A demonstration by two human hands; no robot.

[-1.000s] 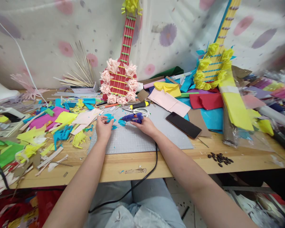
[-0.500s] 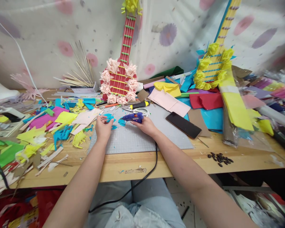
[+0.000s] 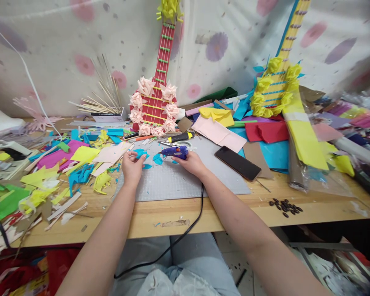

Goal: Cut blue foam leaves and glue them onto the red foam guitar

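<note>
Head view: over the middle of the grey cutting mat (image 3: pixel 185 183), a blue glue gun (image 3: pixel 178 152) is held in the right hand (image 3: pixel 192 163), its body extending leftward from the fingers and its nozzle directed at the loose blue paper (image 3: pixel 158 159) lying on the mat between the two hands. Another blue paper piece (image 3: pixel 138 153) is placed right at the fingertips of the left hand (image 3: pixel 132 169), over the left part of the mat.

Both bare forearms are stretched forward across the mat's near edge and are angled inward, so that the hands are brought near each other but kept apart. The left hand is bent toward the mat's centre with its back partly shown; the right is turned with its fingers pointed left.

The left thumb and fingers are closed narrowly, the blue piece being pinched between them. The right fingers are wrapped around the gun's handle, most of which is hidden by the hand.

A black cord (image 3: pixel 185 232) is draped over the mat's near edge below the right wrist. Scissors (image 3: pixel 185 144) are laid at the mat's far side, and a phone (image 3: pixel 237 163) is set by its right edge.
</note>
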